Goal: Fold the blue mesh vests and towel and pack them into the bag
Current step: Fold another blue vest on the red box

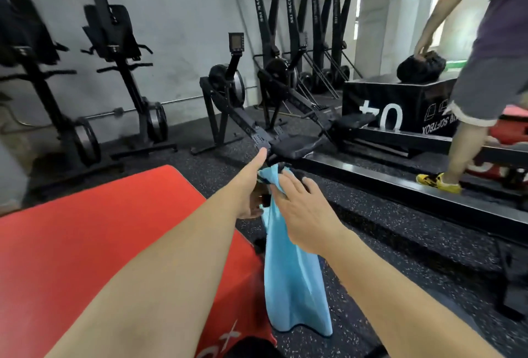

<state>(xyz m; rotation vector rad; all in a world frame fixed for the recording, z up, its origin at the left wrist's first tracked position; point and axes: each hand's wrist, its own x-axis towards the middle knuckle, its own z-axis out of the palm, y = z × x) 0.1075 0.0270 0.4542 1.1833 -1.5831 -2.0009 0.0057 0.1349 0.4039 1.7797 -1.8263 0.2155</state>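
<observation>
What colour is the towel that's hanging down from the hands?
The towel is plain light blue with no pattern. It shows best in the head view.

Plain sky-blue cloth towel (295, 280), no print. Red padded box surface (114, 229), pale lettering at near edge. Black rubber floor (385, 243), fine white-grey speckle. Black soft box (400, 100), white numerals. Yellow shoe (437, 183), black marks. Pale grey wall (177, 28), black characters.

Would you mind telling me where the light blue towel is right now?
In the head view the light blue towel hangs at centre, gripped by the left hand with the right hand laid on it, just right of the red box.
</observation>
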